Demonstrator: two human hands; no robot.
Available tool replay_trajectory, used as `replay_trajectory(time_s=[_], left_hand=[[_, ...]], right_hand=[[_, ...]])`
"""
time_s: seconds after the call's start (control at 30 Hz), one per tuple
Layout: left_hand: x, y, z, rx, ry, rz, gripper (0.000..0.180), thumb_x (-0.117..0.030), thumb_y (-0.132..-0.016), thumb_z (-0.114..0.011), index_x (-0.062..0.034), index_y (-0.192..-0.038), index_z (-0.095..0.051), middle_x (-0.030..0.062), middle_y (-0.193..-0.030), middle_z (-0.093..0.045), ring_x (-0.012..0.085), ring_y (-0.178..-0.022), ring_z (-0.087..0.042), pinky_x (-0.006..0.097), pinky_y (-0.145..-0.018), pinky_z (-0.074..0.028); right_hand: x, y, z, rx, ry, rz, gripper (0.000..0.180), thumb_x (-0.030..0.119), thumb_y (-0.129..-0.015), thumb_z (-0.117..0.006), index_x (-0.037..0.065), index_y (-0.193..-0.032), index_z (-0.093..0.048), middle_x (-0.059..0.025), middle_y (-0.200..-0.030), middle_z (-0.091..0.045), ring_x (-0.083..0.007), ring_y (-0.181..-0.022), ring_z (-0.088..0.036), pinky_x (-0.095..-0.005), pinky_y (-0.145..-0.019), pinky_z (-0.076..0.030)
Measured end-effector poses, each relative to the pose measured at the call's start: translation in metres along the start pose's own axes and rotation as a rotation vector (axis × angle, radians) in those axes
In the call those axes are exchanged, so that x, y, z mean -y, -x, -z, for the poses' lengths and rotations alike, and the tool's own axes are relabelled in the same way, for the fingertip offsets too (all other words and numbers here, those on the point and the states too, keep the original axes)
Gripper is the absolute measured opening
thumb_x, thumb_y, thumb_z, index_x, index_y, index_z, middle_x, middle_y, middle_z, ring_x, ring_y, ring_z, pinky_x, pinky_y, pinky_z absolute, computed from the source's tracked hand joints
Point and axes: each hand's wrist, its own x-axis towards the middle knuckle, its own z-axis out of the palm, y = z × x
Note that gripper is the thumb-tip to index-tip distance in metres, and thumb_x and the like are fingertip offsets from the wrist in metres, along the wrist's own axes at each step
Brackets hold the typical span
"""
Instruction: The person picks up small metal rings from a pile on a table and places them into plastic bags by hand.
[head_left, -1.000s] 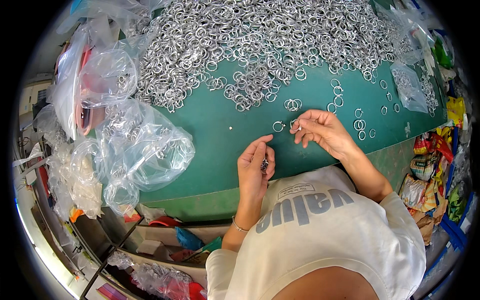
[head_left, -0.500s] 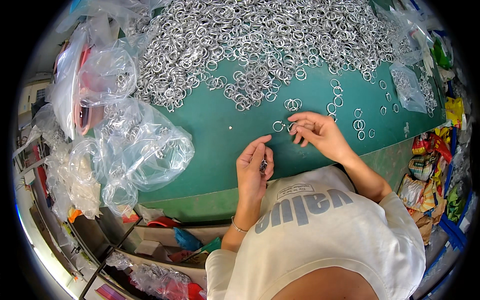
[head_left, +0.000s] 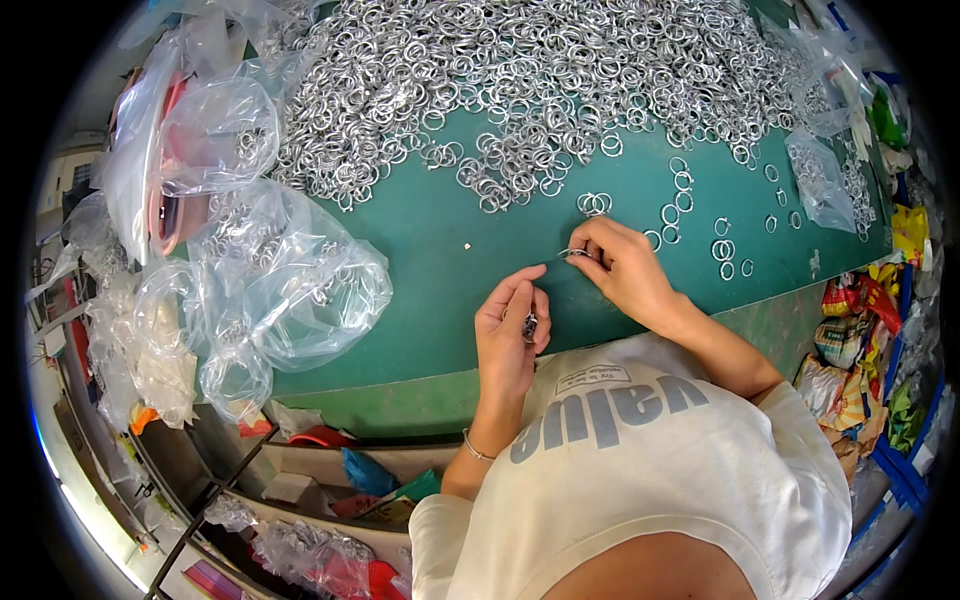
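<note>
My left hand [head_left: 506, 335] is curled, palm up, around several small silver metal rings [head_left: 529, 327], mostly hidden by the fingers. Just to its right and farther out, my right hand [head_left: 628, 272] pinches one silver metal ring [head_left: 573, 252] between thumb and fingertips, close above the green tabletop [head_left: 420, 270]. That ring appears nearly edge-on. Beyond the right hand lies a small cluster of overlapping rings [head_left: 594, 204]. A short row of rings [head_left: 683, 182] runs away to its right.
A large heap of similar rings [head_left: 480, 70] covers the far side. Clear plastic bags [head_left: 310, 290] with rings inside lie at left, another bag [head_left: 818, 180] at far right. Loose rings [head_left: 723, 250] lie on the right. Below the table edge are cluttered shelves [head_left: 350, 465].
My right hand has moved slightly left and now pinches a ring; the loose ring beside its fingertips no longer lies on the table. My left hand stays curled around its rings.
</note>
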Motion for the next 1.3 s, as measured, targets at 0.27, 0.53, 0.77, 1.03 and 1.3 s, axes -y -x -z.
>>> replay_trajectory(time_s=[0.27, 0.53, 0.77, 1.03, 1.3], left_hand=[[-0.001, -0.004, -0.015, 0.058, -0.175, -0.047, 0.021, -0.012, -0.090, -0.052, 0.0015, -0.105, -0.058, 0.0041, -0.071, -0.055, 0.0043, -0.046, -0.040, 0.018, -0.037, -0.027], [-0.004, -0.010, -0.027, -0.011, -0.160, -0.087, 0.016, -0.012, -0.087, -0.057, 0.0025, -0.095, -0.060, 0.0059, -0.071, -0.057, 0.0045, -0.045, -0.040, 0.017, -0.037, -0.026], [-0.002, -0.017, -0.009, 0.420, 0.404, 0.121, 0.021, -0.014, -0.087, -0.044, 0.0033, -0.093, -0.055, 0.0093, -0.070, -0.049, 0.0073, -0.044, -0.036, 0.019, -0.037, -0.026], [-0.007, -0.009, -0.025, 0.268, 0.042, -0.027, 0.022, -0.011, -0.081, -0.040, 0.0057, -0.088, -0.053, 0.0090, -0.064, -0.046, 0.0105, -0.044, -0.035, 0.021, -0.037, -0.027], [0.002, -0.021, -0.010, 0.285, 0.280, 0.162, 0.036, -0.024, -0.095, -0.039, 0.0064, -0.107, -0.054, 0.0134, -0.086, -0.058, 0.0131, -0.061, -0.051, 0.020, -0.042, -0.038]], right_hand=[[0.014, 0.005, 0.018, 0.186, -0.745, -0.408, 0.012, -0.002, -0.082, -0.058, -0.001, -0.094, -0.059, -0.0038, -0.085, -0.059, -0.0094, -0.069, -0.057, -0.0209, -0.048, -0.045], [0.015, 0.006, 0.031, 0.195, -0.941, -0.370, 0.015, 0.000, -0.085, -0.052, -0.004, -0.098, -0.058, -0.0086, -0.088, -0.060, -0.0134, -0.074, -0.059, -0.0256, -0.053, -0.050], [-0.002, 0.002, 0.046, 0.043, -1.466, -0.506, 0.017, -0.002, -0.081, -0.047, -0.003, -0.097, -0.054, -0.0103, -0.095, -0.052, -0.0152, -0.072, -0.053, -0.0219, -0.055, -0.044], [-0.008, -0.008, 0.030, -0.235, 0.247, 0.038, 0.030, 0.009, -0.076, -0.066, 0.004, -0.103, -0.054, -0.0087, -0.084, -0.050, -0.0258, -0.066, -0.053, -0.0356, -0.059, -0.043], [-0.018, -0.008, 0.036, -0.149, -0.036, -0.124, 0.010, 0.003, -0.079, -0.061, 0.000, -0.084, -0.054, -0.0062, -0.074, -0.051, -0.0147, -0.059, -0.049, -0.0274, -0.054, -0.040]])
